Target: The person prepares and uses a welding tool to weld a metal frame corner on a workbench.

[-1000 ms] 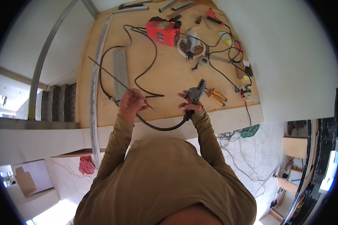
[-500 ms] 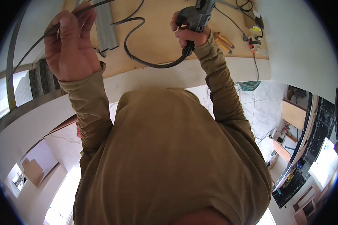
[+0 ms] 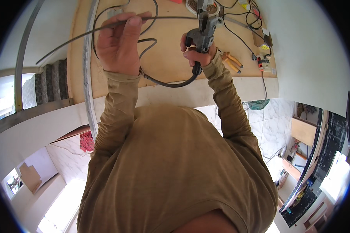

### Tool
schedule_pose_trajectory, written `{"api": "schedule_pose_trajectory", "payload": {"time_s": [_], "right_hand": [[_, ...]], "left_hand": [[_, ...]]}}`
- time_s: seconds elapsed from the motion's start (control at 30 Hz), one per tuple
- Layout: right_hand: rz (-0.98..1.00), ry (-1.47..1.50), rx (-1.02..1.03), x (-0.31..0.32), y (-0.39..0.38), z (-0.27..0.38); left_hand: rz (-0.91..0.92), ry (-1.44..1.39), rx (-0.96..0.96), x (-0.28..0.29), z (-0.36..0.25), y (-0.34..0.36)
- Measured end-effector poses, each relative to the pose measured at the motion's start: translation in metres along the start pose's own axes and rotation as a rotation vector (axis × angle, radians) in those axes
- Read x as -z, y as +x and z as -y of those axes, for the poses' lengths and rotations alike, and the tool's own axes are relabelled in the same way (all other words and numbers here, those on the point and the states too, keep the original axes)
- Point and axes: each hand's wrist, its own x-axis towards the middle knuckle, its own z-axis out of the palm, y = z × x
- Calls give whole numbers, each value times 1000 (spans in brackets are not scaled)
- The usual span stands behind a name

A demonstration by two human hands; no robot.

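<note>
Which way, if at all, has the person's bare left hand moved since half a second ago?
Yes: the bare left hand has moved rightward in the view, away from the dark grey patterned stairs.

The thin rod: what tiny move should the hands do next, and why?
Maybe the left hand could nudge the thin rod rightward into the clamp: that hand pinches the rod, whose right end reaches the clamp's head, and the right hand holds the clamp. Whether that end is inside, I can't tell.
</note>
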Motion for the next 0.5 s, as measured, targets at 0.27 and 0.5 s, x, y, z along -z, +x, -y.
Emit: {"api": "schedule_pose_trajectory", "payload": {"time_s": [0.27, 0.5], "right_hand": [[-323, -464, 322, -39, 5, 0], [-370, -739, 360, -67, -8, 26]], "left_hand": [[-178, -182, 146, 44, -4, -19], [-208, -321, 395, 71, -24, -48]]}}
